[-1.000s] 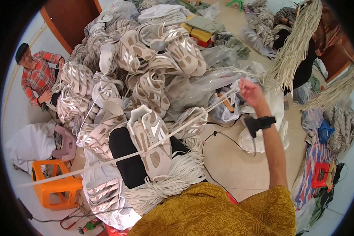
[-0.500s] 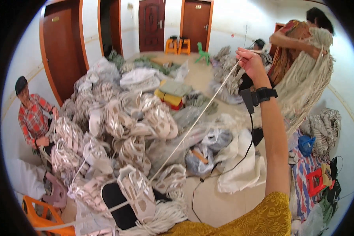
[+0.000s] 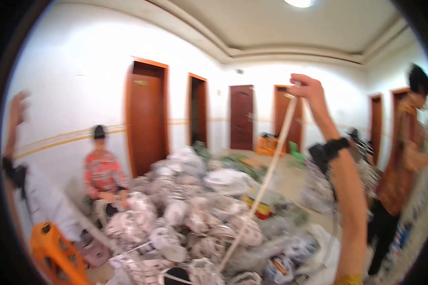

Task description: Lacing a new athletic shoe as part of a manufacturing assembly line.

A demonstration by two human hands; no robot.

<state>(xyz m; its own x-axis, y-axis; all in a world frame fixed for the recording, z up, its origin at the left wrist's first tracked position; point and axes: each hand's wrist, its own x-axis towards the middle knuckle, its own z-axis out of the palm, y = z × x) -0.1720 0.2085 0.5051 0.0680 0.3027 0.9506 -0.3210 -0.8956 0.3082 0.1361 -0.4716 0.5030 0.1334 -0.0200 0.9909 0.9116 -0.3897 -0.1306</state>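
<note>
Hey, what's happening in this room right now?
The person's right hand is raised high, gripping a long pale cord that runs down into a big pile of bagged bundles on the floor. Their left hand is up at the far left, blurred. Another person in a red shirt sits by the pile.

There is only one view, from the wide fisheye camera on the person's head. It faces forward across the room, toward the brown wooden doors [image 3: 241, 117] in the white far wall, not down. The big pile of grey-white woven bundles [image 3: 195, 223] on the floor lies near, low in the view.
</note>
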